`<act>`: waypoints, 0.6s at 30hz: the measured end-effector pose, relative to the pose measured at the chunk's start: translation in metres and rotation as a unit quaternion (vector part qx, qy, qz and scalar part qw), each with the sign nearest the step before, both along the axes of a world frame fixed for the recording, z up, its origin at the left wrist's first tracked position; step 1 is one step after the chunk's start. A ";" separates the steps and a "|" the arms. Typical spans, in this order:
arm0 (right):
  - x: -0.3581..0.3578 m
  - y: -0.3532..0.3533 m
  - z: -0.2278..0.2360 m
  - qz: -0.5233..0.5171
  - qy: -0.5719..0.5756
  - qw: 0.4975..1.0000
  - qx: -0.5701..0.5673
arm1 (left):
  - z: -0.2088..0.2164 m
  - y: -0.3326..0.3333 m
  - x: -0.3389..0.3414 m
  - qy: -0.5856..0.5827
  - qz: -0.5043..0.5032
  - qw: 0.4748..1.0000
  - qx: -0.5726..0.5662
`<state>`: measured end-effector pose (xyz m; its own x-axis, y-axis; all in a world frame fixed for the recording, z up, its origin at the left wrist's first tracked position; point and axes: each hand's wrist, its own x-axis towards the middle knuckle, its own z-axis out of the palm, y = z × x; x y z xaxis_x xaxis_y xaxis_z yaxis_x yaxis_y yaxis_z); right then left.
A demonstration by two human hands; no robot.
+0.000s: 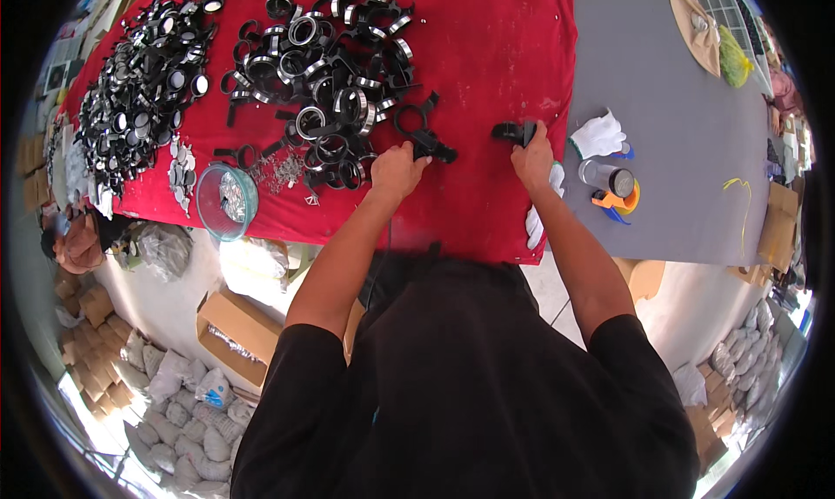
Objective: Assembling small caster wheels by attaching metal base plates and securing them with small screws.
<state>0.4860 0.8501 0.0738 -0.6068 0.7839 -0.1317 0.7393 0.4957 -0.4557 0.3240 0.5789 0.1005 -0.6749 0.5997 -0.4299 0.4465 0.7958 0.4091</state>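
Note:
My left hand [400,170] is closed at the near edge of a heap of black ring-shaped parts [304,73], many with silver rims. Its fingers pinch a black ring part with a stubby arm [430,143]. To the right, over bare red cloth, my right hand [532,158] grips a small dark black part [515,132] between thumb and fingers; its exact kind is unclear. A clear bowl [248,214] of small silver pieces stands left of my left hand. Loose metal pins [280,170] are scattered between the bowl and the ring parts.
Black parts with white discs [143,99] form a large pile at far left, beside flat silver pieces [182,170]. On the grey table [670,229] are a white glove [598,136], a clear jar [600,176] and an orange tape dispenser-like item [633,199]. A cardboard box [233,335] stands below.

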 end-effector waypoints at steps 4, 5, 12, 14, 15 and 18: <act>0.010 -0.006 0.028 0.027 -0.046 0.998 -0.039 | 0.014 -0.016 0.003 0.032 -0.010 0.998 -0.050; 0.015 -0.007 0.041 0.028 -0.049 0.998 -0.041 | 0.029 -0.021 0.006 0.056 -0.014 0.997 -0.051; 0.076 -0.064 0.160 0.236 -0.082 0.844 -0.474 | 0.153 -0.051 0.064 -0.322 -0.083 0.936 0.117; 0.085 -0.084 0.192 0.309 -0.104 0.797 -0.508 | 0.175 -0.060 0.087 -0.307 -0.102 0.935 0.147; 0.089 -0.090 0.208 0.292 -0.098 0.808 -0.502 | 0.184 -0.064 0.093 -0.291 -0.123 0.932 0.176; 0.099 -0.092 0.228 0.286 -0.119 0.827 -0.470 | 0.211 -0.068 0.096 -0.270 -0.139 0.948 0.092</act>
